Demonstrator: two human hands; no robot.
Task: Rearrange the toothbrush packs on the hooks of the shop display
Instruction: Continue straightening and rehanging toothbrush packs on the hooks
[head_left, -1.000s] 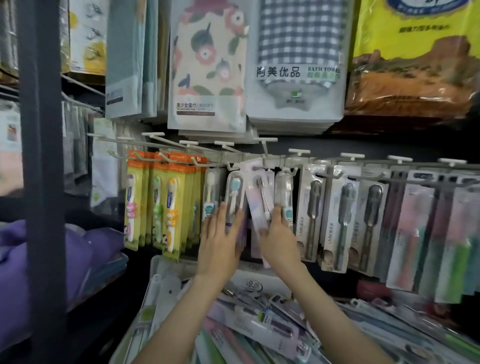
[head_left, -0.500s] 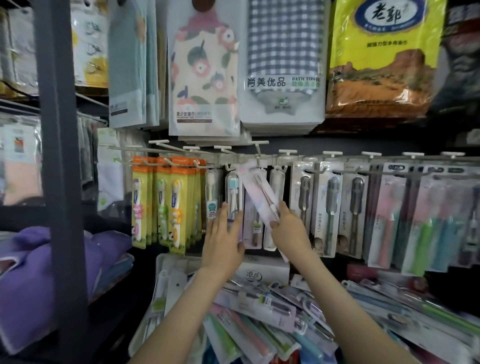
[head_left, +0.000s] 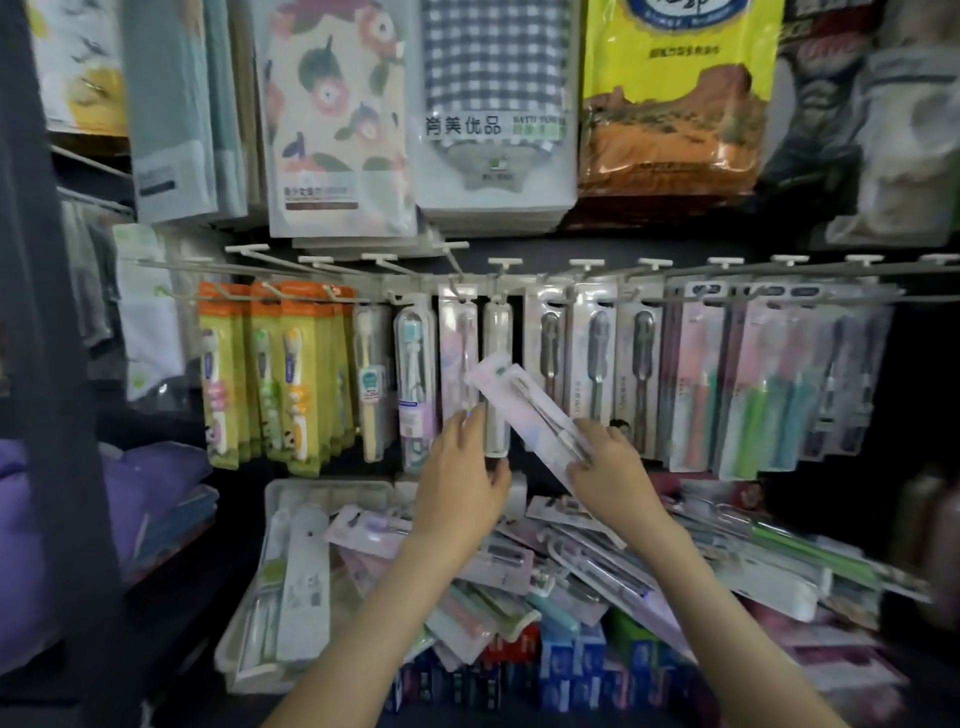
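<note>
Hooks (head_left: 582, 264); tilted pale-pink toothbrush pack (head_left: 522, 402) gripped in right hand (head_left: 608, 470); left hand (head_left: 462, 478) seemingly flat.

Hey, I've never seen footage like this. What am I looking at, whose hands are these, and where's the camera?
There is no machine here. These are a person's two bare hands, filmed by one wide-angle camera worn on the head, looking forward and down. In front is a shop display: a row of white wire hooks carrying hanging toothbrush packs, with a heap of loose packs lying below. The right hand grips a pale pink-and-white toothbrush pack, which is tilted and off the hooks. The left hand, its fingers fairly straight, touches the bottom of a clear hanging toothbrush pack.
</note>
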